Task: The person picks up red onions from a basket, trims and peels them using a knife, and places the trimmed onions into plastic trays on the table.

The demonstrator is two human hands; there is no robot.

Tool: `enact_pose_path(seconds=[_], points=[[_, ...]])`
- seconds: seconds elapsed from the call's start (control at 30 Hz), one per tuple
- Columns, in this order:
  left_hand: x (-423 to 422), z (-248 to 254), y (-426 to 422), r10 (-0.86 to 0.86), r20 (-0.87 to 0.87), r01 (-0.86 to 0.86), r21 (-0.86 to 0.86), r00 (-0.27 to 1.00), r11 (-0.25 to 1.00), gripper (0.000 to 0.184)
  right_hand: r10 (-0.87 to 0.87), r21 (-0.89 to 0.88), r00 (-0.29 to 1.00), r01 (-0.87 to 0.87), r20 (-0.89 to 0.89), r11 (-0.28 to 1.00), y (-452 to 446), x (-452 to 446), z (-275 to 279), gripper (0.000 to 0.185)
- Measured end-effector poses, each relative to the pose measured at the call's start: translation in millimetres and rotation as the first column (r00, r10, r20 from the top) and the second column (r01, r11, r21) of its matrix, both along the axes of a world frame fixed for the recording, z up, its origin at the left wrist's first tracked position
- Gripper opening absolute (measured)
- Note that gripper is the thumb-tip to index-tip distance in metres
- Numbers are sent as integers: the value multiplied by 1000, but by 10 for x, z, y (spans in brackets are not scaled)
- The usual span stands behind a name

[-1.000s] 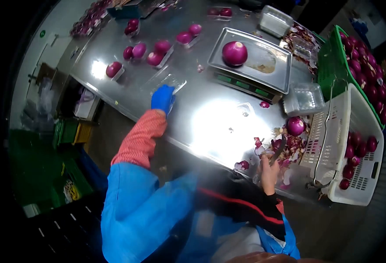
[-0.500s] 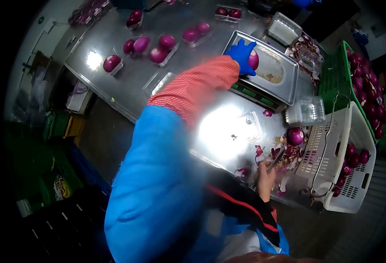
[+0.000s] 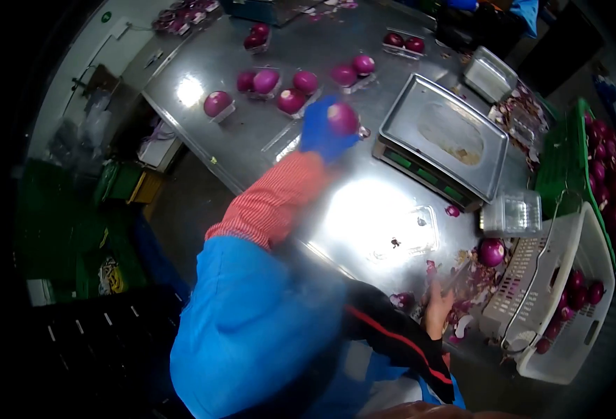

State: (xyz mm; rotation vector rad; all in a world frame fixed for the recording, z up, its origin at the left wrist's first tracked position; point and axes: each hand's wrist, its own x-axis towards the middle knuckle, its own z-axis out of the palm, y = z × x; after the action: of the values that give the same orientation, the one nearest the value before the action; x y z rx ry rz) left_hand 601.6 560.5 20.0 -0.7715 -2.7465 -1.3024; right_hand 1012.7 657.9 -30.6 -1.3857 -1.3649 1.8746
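Observation:
My left hand (image 3: 317, 131), in a blue glove, is closed around a red onion (image 3: 343, 119) above the steel table, a little blurred by motion. Just below it lies a clear plastic tray (image 3: 280, 145), and pairs of onions in clear trays stand beyond. My bare right hand (image 3: 436, 311) is low over onion peelings (image 3: 477, 283) at the table's near edge. Its fingers are wrapped around a knife (image 3: 452, 282), whose blade is smeared by motion. A peeled onion (image 3: 491, 252) rests close to that hand.
A weighing scale (image 3: 444, 136) with a bare metal pan stands right of centre. Clear containers (image 3: 510, 214) sit beside it. A white basket (image 3: 570, 293) and a green crate (image 3: 566, 164), both with onions, stand at the right. A single trayed onion (image 3: 217, 104) is at the left.
My left hand has lifted the onion off the scale pan and carried it left toward the clear tray. My right hand stays by the peelings with the knife. The view has shifted slightly.

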Motion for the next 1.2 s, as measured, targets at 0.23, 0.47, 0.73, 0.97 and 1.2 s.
enact_pose_path(seconds=[0.23, 0.47, 0.73, 0.97, 1.2], points=[[-278, -881, -913, 178, 198, -157, -118, 964, 981, 103, 157, 58, 988, -156, -4, 986, 91, -222, -174, 11], [161, -972, -1077, 44, -164, -116, -464, 986, 878, 90, 181, 11, 981, -183, 66, 983, 51, -333, -454, 11], [-989, -1255, -807, -44, -108, 6, -334, 993, 943, 72, 247, 200, 926, -310, 285, 930, 187, -361, -924, 13], [-1833, -1142, -751, -119, -295, -52, -511, 948, 858, 74, 192, 62, 960, -208, 204, 976, 221, -271, -996, 15], [-2684, -973, -377, 200, -289, -345, -647, 936, 680, 78, 124, -32, 979, -120, 163, 992, 165, -250, -968, 15]])
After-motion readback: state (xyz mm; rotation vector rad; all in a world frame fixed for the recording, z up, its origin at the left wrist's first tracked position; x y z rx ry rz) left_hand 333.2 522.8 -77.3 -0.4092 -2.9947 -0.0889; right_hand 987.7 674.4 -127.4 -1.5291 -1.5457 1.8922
